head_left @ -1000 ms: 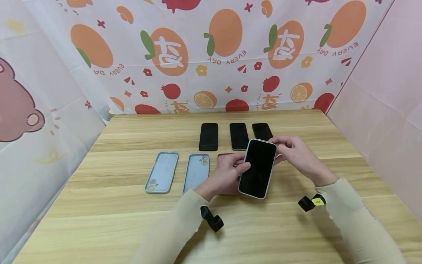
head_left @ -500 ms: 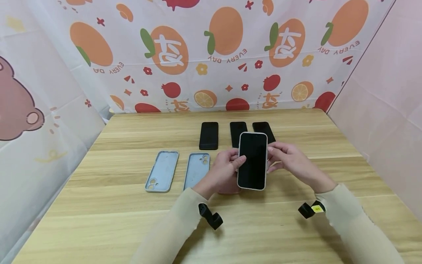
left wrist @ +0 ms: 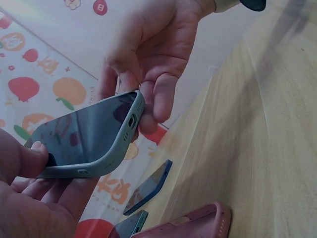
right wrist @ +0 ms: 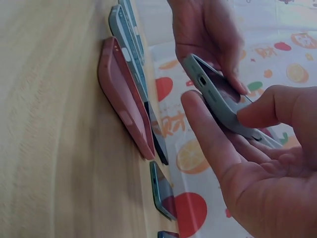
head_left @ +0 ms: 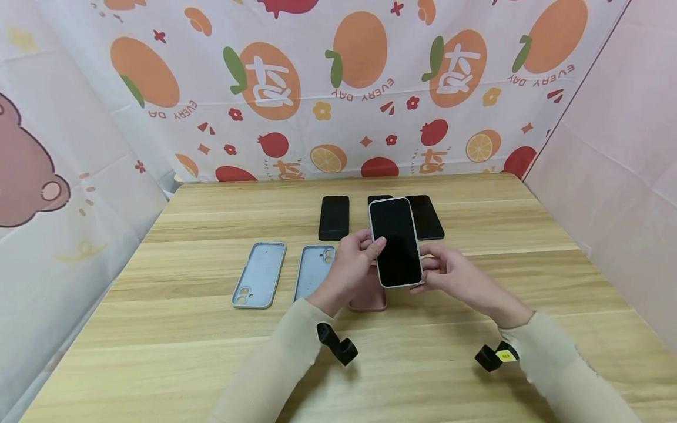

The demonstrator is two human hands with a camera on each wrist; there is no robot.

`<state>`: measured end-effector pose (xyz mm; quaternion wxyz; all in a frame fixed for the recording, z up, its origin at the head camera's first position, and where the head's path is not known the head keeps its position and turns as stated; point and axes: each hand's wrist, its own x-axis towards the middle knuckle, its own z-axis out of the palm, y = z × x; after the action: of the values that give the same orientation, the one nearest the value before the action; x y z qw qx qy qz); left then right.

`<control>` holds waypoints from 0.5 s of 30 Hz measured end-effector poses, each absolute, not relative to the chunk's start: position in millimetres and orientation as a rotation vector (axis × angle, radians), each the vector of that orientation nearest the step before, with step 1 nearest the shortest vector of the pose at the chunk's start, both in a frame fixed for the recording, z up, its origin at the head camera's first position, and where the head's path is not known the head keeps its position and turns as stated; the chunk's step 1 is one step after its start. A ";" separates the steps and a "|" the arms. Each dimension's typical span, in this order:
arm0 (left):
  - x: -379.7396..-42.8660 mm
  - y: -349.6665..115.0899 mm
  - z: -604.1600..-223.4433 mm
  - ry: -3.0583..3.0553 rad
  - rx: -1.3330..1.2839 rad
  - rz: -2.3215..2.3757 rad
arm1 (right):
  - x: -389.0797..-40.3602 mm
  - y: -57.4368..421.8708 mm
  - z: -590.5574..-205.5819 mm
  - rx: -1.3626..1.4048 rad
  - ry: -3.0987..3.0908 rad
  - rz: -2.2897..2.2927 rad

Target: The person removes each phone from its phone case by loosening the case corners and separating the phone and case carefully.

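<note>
A black-screened smartphone (head_left: 396, 244) in a pale grey-green phone case is held above the table, screen up and slightly tilted. My left hand (head_left: 346, 264) grips its left side, with the thumb over the screen edge. My right hand (head_left: 457, 279) pinches the lower right corner; in the right wrist view the thumb lies on the case rim (right wrist: 233, 119) and the fingers are beneath. The charging port shows through the case's end. Below the left hand lies a pink phone case (head_left: 368, 298), partly hidden.
Two light blue phone cases (head_left: 259, 275) lie left of my left hand, the nearer one partly covered by it. Behind are a black phone (head_left: 334, 218), another mostly hidden by the held one, and a third (head_left: 428, 218) to the right. Patterned cloth (head_left: 317, 88) hangs behind the wooden table.
The phone in its case has moved left and away from me, its tilt changing. My right hand has slid from the upper right corner down the side to the lower right corner.
</note>
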<state>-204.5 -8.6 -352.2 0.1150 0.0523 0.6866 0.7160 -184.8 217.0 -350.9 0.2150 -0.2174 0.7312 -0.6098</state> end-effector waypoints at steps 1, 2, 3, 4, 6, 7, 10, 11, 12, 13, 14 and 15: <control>-204.4 -8.5 -352.1 2.004 0.148 2.107 | -184.3 215.6 -351.8 -0.604 2.033 -1.699; -204.3 -8.4 -352.2 1.997 0.140 2.114 | -183.9 214.3 -352.7 -0.600 2.041 -1.707; -204.2 -8.4 -352.3 1.989 0.130 2.120 | -183.4 212.8 -353.5 -0.595 2.052 -1.713; -204.1 -8.4 -352.5 1.978 0.119 2.128 | -183.0 211.4 -354.3 -0.586 2.060 -1.722; -203.4 -8.5 -352.9 1.962 0.113 2.141 | -182.3 209.1 -355.5 -0.570 2.074 -1.741; -203.1 -8.6 -353.1 1.952 0.110 2.148 | -182.0 208.1 -356.2 -0.566 2.078 -1.751; -201.9 -8.9 -352.9 1.933 0.115 2.162 | -181.2 206.4 -357.7 -0.567 2.098 -1.774; -201.5 -8.9 -352.7 1.928 0.119 2.165 | -181.0 206.1 -358.2 -0.572 2.101 -1.780; -201.2 -9.0 -352.3 1.921 0.121 2.168 | -180.8 206.0 -358.7 -0.578 2.108 -1.784; -200.9 -9.0 -352.1 1.918 0.130 2.169 | -180.6 206.0 -359.2 -0.582 2.109 -1.790; -200.7 -9.2 -351.9 1.912 0.133 2.171 | -180.4 206.2 -359.7 -0.586 2.117 -1.790; -200.5 -9.3 -351.6 1.902 0.131 2.174 | -180.0 206.4 -360.1 -0.591 2.118 -1.794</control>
<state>-200.5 -9.3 -351.6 0.1248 0.0450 0.6527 0.7459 -180.0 206.4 -360.1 0.1515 -0.2059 0.7377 -0.6249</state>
